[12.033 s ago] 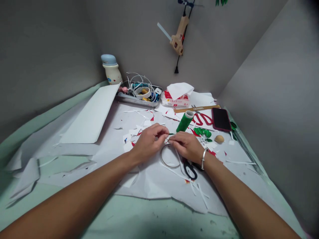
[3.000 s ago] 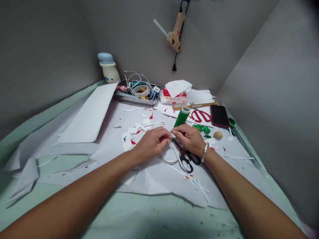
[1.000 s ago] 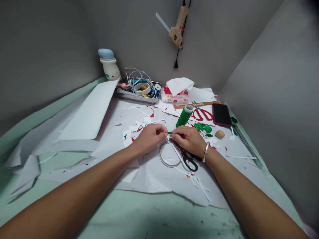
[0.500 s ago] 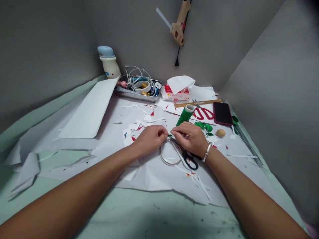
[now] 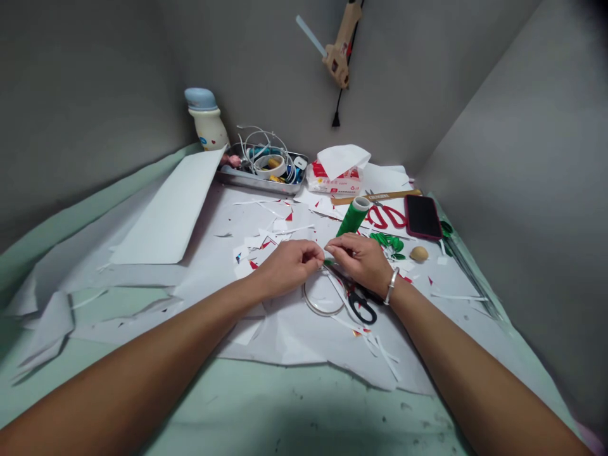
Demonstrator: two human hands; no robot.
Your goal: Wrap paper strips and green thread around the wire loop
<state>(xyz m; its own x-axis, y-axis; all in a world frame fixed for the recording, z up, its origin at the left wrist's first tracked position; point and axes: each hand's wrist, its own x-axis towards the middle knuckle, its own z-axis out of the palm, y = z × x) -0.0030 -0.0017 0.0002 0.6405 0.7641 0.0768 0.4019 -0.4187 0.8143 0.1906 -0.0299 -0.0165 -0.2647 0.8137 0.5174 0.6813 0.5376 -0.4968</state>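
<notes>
My left hand is closed in a pinch with a small green piece at its fingertips, too small to make out its kind. Just to the right, my right hand has thumb and forefinger pinched together; whatever they hold is too fine to see. A bracelet circles the right wrist. Under the hands lie a thin round hoop and black-handled scissors, whose blades are partly covered. A spool of green thread stands tilted right behind my right hand.
Behind the hands are a metal tray of supplies, a tissue pack, red-handled scissors and a phone. Green leaf-like pieces and a round tan object lie right. A glue gun hangs on the wall.
The fingertips have shifted slightly: the right fingers sit a little higher, apart from the green piece, which stays by the left fingertips. Other things lie as before.
</notes>
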